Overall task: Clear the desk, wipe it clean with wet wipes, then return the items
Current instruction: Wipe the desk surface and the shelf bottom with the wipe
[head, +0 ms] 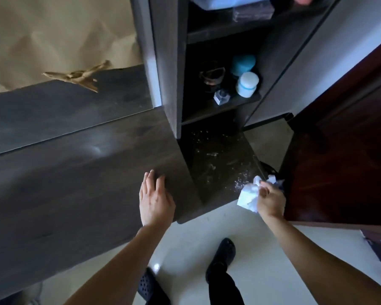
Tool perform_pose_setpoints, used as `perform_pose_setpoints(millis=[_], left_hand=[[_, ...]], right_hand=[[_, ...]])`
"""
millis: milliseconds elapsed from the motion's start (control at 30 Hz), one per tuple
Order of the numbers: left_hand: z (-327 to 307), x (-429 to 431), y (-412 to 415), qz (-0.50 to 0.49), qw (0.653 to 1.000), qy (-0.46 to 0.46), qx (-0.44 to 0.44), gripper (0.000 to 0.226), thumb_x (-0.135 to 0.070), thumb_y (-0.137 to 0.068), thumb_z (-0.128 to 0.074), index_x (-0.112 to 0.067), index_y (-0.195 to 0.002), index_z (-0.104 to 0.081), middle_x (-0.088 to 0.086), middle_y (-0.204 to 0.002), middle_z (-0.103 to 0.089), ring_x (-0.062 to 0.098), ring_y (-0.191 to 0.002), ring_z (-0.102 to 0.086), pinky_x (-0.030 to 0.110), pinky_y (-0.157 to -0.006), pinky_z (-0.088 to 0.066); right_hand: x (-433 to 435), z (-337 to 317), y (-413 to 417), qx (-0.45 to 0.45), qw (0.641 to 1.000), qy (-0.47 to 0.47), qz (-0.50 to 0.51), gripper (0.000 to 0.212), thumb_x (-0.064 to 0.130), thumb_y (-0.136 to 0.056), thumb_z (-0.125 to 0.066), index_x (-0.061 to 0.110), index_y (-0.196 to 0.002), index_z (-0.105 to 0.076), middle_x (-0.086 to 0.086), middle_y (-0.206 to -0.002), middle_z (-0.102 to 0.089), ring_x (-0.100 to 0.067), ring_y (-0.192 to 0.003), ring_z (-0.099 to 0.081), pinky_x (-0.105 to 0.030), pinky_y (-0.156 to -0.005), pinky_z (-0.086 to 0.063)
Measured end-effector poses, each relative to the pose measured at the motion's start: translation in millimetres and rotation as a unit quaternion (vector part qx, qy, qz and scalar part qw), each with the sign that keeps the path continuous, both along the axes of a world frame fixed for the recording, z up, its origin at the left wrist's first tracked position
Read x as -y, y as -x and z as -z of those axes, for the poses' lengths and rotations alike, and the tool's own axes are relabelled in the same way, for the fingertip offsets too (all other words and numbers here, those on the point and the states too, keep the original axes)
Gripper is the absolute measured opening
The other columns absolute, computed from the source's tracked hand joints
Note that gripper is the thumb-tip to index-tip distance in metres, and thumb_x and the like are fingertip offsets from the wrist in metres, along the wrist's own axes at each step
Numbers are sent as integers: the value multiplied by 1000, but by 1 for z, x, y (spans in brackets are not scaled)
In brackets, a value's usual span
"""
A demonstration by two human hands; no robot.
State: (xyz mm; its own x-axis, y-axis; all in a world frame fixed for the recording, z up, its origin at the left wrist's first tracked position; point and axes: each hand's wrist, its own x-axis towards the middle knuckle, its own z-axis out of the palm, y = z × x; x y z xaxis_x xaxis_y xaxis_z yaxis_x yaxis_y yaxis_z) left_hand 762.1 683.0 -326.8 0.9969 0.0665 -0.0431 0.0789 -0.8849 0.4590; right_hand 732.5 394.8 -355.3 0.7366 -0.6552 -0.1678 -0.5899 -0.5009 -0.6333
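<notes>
Dark wood forms the surface (75,172), and white specks (238,183) are scattered over its lower right section beneath a shelf unit (167,62). The left hand (155,200) lies flat at the front edge, on the wood or just above it, with its fingers (149,179) straight, close together and holding nothing. The right hand (271,200) is at the front right corner of the speckled section, fingers curled round a crumpled white wet wipe (249,195). On a shelf above, a blue jar (243,64), a white jar (247,84) and a small glass bottle (221,96) stand close together.
</notes>
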Motion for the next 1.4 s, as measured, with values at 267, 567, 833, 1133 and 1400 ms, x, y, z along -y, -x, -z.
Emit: perform_pose_setpoints(millis=[267, 567, 833, 1133, 1400], left_hand=[[30, 67, -23, -147, 986, -67, 26, 52, -17, -82, -34, -2, -130, -45, 26, -147, -30, 40, -140, -19, 49, -116, -13], [33, 71, -24, -155, 982, -92, 55, 51, -17, -83, -33, -3, -132, -41, 25, -149, -27, 38, -141, -17, 45, -117, -10], [33, 70, -25, -158, 980, -108, 47, 50, -14, -84, -36, -3, -132, -41, 25, -149, -26, 39, -141, -17, 48, -117, -12], [34, 69, -25, -149, 983, -104, 38, 51, -16, -84, -34, -3, -133, -39, 24, -151, -24, 38, -142, -14, 46, -118, -9], [35, 68, -24, -144, 983, -103, 41, 51, -17, -84, -32, -3, -133, -39, 25, -150, -24, 38, -142, -14, 46, -118, -9]], right_hand=[[82, 55, -68, -28, 977, 69, -202, 23, 20, -86, -53, 5, -92, -70, -17, -92, -68, -35, -90, -61, -37, -75, -46], [93, 108, -84, -8, 964, 102, -244, 26, 18, -79, -72, 13, -104, -64, -13, -102, -52, -30, -98, -52, -36, -72, -49], [65, 112, -39, 9, 935, 29, -354, 15, -3, -81, -58, 10, -90, -58, -8, -86, -56, -25, -76, -54, -34, -62, -41], [19, 115, -8, 14, 948, 55, -315, 28, 2, -82, -66, 10, -109, -65, -9, -100, -51, -22, -87, -54, -21, -70, -44], [93, 111, -61, -60, 955, 187, -222, 10, 2, -76, -61, 8, -82, -67, -16, -85, -59, -38, -84, -55, -36, -62, -42]])
